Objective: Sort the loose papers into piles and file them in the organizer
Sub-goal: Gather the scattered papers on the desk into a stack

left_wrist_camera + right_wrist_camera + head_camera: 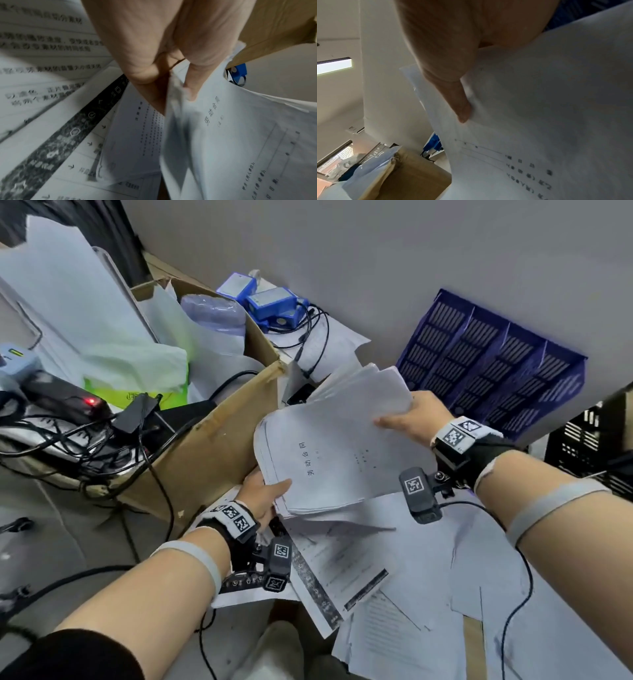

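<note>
Here the stack of papers [337, 453] is lifted between both hands above the loose sheets [404, 570] strewn over the worktop: the left hand [262, 491] pinches its near-left corner, the right hand [416, 417] pinches its far-right edge. The blue organizer [493, 361] lies far-right of the stack, just beyond the right hand, which is nearer to it.
</note>
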Tool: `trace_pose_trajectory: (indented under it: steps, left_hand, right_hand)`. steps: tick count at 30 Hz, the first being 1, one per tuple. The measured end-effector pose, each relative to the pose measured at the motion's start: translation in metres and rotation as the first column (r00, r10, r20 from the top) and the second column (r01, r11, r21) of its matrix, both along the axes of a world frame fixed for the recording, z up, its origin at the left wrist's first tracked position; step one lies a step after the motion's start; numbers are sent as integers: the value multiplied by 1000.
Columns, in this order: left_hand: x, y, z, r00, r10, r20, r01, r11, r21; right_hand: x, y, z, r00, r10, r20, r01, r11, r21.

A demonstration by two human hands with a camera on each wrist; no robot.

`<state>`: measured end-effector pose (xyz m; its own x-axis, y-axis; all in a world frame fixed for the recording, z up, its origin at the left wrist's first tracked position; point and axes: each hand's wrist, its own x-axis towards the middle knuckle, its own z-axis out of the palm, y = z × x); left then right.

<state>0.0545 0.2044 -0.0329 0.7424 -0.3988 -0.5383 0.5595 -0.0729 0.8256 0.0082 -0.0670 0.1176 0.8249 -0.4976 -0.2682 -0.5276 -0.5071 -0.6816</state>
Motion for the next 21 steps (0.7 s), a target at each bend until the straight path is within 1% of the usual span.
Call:
trace_pose_trajectory:
  steps: [2, 4, 6, 8, 10, 12, 14, 16, 18, 19, 21]
  left_hand:
    - [-2, -1, -10, 998, 49, -30, -49, 999, -6]
    - [-3, -3, -17, 989, 98, -113, -97, 995, 14]
    - [-2, -6, -19, 984, 84, -155, -80, 996, 31]
    - [0, -8, -23, 995, 3, -96, 13, 987, 160]
    - [3, -9, -35, 995, -85, -46, 95, 952, 291]
    - [3, -12, -44, 989, -143, -24, 142, 919, 367]
    - [0, -16, -49, 968, -249, 9, 219, 866, 450]
    - [-1, -18, -53, 930, -365, 32, 297, 801, 520]
    - [0, -17, -54, 920, -391, 36, 308, 774, 553]
    - [-1, -15, -52, 914, -403, 44, 315, 774, 549]
    - [-3, -10, -46, 904, -422, 69, 339, 804, 488]
  right_hand:
    - [14, 3, -1, 1000, -7, -16, 6, 999, -38]
    - [18, 3, -9, 993, -8, -117, -4, 995, -104]
    - [12, 2, -21, 974, 0, -228, -27, 993, -119]
    - [1, 0, -37, 954, 5, -301, -39, 993, -109]
    - [-12, -2, -56, 936, 1, -351, -30, 997, -77]
    - [-26, -5, -79, 916, -10, -401, -15, 998, -58]
    - [-40, -10, -107, 896, -26, -443, 15, 1000, -27]
    - [-50, -11, -129, 887, -38, -461, 37, 999, -12]
    - [-59, -12, -142, 890, -58, -453, 79, 996, 28]
    - [-63, -14, -146, 896, -73, -437, 111, 992, 61]
    - [-72, -19, -149, 899, -127, -419, 182, 979, 93]
